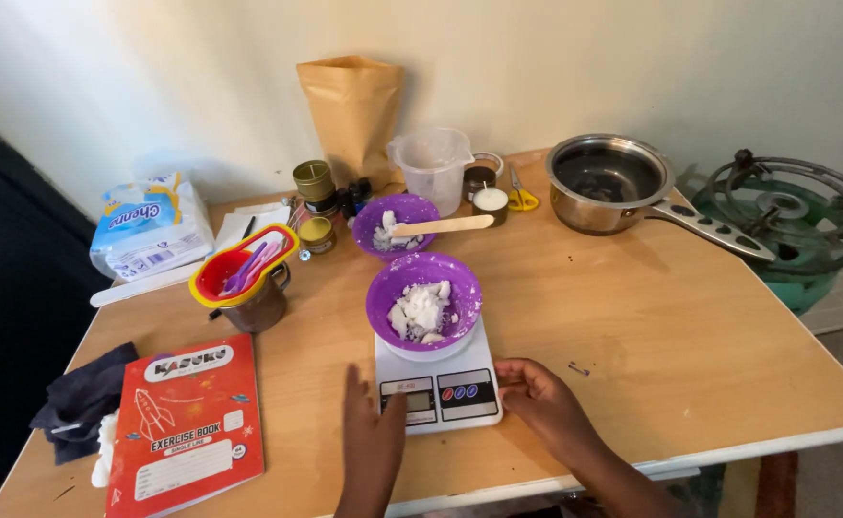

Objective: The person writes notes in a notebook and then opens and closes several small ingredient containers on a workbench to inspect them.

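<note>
At the near edge of the wooden desk, the left hand lies flat with fingers extended, resting at the front left corner of a white digital kitchen scale; its fingertips touch the scale's edge beside the small display, and it grips nothing. The right hand sits at the scale's right side, loosely open, fingers curled lightly against the scale's front right corner, holding nothing either. The scale therefore lies directly between the two hands, just ahead of them.

On the scale's platform stands a purple bowl with white chunks of wax-like material inside. To the left, near the desk's front, lie a red exercise book and a dark cloth. Further back on the left is a dark mug carrying a nest of coloured measuring cups.

Behind the scale sits a second purple bowl with white chunks and a flat wooden stick laid across its rim. Beyond it are small tins, a clear measuring jug, yellow-handled scissors, and a brown paper bag against the wall. A pack of tissue rolls stands far left. At the far right, a steel saucepan rests on the desk, with a green gas burner just off the desk's edge.
</note>
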